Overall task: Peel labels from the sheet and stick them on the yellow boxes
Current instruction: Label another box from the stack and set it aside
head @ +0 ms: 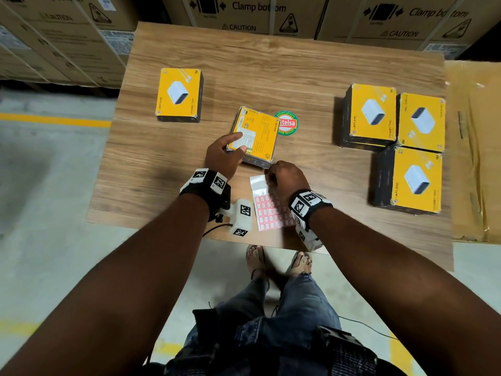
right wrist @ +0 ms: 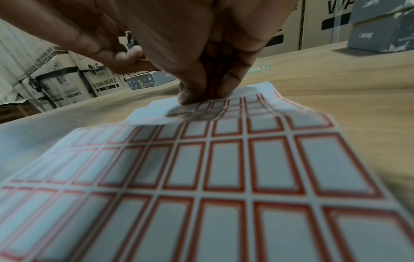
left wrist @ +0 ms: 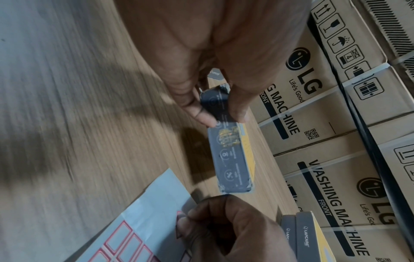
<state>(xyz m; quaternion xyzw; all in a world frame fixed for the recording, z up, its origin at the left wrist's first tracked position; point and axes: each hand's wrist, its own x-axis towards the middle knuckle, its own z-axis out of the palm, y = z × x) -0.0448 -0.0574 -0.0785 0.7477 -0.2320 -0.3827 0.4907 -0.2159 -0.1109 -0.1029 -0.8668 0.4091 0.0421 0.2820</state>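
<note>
Hands over wood table (head: 298, 63), centre of head view. L hand (head: 222, 156) grips a yellow box (head: 257, 137) at its near-left corner, thumb across the top face, fingers down the side; box lies back-face up w/ printed text panel showing, mid-frame, and the L wrist view shows it raised off the table at the gripped end. R hand (head: 287, 180) sits just below-right of that box, fingers curled down onto the upper edge of the label sheet (head: 271, 213); R wrist view shows fingertips (right wrist: 190, 97) pinched together at the top row of red-bordered labels, so R hand is holding at the sheet. Whether a label is already lifted: cannot tell, blurred. Sheet lies flat near the lower table edge, between the two wrists, its top strip bare of labels. Round green/red sticker (head: 286, 123) on table, touching the held box's upper-right corner in the picture. One more yellow box (head: 180, 95) upper left, face up, well apart from the rest. Three yellow boxes grouped at right: two side by side (head: 371, 115) (head: 421, 122), a third (head: 412, 180) just below them, all touching or nearly so. Brown cartons (head: 244, 14) stacked along top of frame behind table; flat cardboard (head: 471, 158) at far right edge.
</note>
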